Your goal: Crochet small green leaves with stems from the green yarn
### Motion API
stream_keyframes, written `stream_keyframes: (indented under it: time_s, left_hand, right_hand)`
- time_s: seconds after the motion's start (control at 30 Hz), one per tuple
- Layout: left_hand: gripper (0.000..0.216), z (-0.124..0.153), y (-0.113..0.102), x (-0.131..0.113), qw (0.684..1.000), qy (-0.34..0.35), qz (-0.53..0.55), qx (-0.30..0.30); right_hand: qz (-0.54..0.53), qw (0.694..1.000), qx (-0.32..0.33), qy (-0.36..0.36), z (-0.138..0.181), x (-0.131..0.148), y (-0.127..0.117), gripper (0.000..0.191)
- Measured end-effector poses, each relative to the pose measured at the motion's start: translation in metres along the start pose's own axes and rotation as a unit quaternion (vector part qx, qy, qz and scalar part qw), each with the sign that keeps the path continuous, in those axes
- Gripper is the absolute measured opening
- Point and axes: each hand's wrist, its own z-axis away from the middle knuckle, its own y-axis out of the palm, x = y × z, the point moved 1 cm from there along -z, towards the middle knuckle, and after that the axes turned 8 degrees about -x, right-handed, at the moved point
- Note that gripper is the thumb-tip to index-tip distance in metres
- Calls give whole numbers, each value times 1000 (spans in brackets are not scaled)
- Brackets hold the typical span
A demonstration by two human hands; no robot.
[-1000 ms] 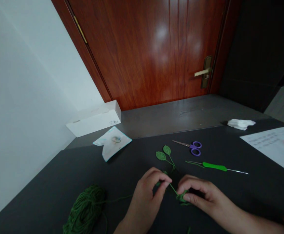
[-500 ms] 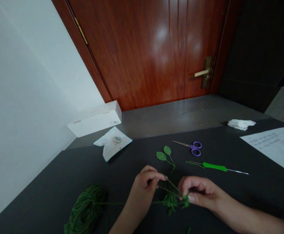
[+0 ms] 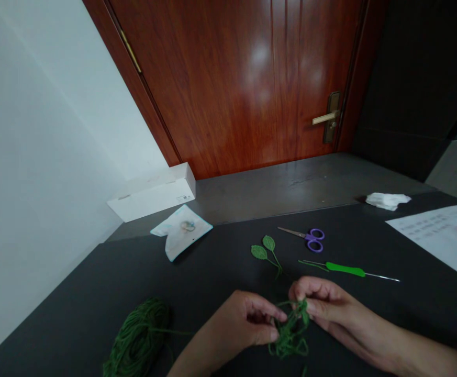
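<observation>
My left hand (image 3: pixel 247 324) and my right hand (image 3: pixel 322 301) meet low in the middle of the dark table (image 3: pixel 197 272). Both pinch a small green crochet piece (image 3: pixel 291 335) whose loops hang between the fingertips. A strand of yarn runs from it leftwards to a skein of dark green yarn (image 3: pixel 140 337) at the lower left. Just beyond my hands lies a stem with two finished green crochet leaves (image 3: pixel 265 250).
Purple-handled scissors (image 3: pixel 309 238) and a green-handled crochet hook (image 3: pixel 348 269) lie right of the leaves. A white packet (image 3: pixel 181 234) and a white box (image 3: pixel 152 192) sit at the back left. A crumpled tissue (image 3: pixel 387 199) and a printed sheet (image 3: pixel 444 235) are at the right. A wooden door (image 3: pixel 244 78) stands behind.
My hands have come closer together and nearer to me. The green piece has been lifted off the table and gathered into loops between my fingertips.
</observation>
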Motion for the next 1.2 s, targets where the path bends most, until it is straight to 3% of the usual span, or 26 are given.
stream_keyframes:
  time_s: [0.07, 0.17, 0.27, 0.33, 0.53, 0.73, 0.87, 1.0, 1.2]
  left_hand:
    - [35, 1, 1, -1, 1000, 8, 1, -2]
    - [41, 0, 3, -7, 996, 68, -17, -60]
    - [39, 0, 4, -14, 982, 135, -6, -130]
    - [33, 1, 7, -17, 978, 149, 33, -144]
    - [17, 1, 20, -17, 969, 145, 166, -115]
    - [9, -3, 23, -10, 956, 98, 252, -111]
    - [12, -4, 26, -5, 956, 59, 268, -106]
    - [9, -5, 30, -5, 959, 42, 263, -102]
    - [9, -5, 30, -5, 960, 37, 255, -109]
  right_hand:
    - [-2, 1000, -1, 0, -1, 1, 1, 6]
    - [6, 1000, -15, -4, -1, 1, 1, 7]
    - [18, 999, -31, -10, 0, 0, 0, 8]
    - [21, 999, -32, -12, 0, -2, -1, 7]
    - [30, 999, -18, -16, -1, -4, 1, 6]
    - [7, 1000, -7, -17, 1, -1, 4, 16]
    - [12, 999, 18, -31, -3, -6, 5, 15]
    - [40, 995, 70, -60, -9, -15, 3, 29]
    - [72, 994, 33, -79, -7, -14, -4, 10]
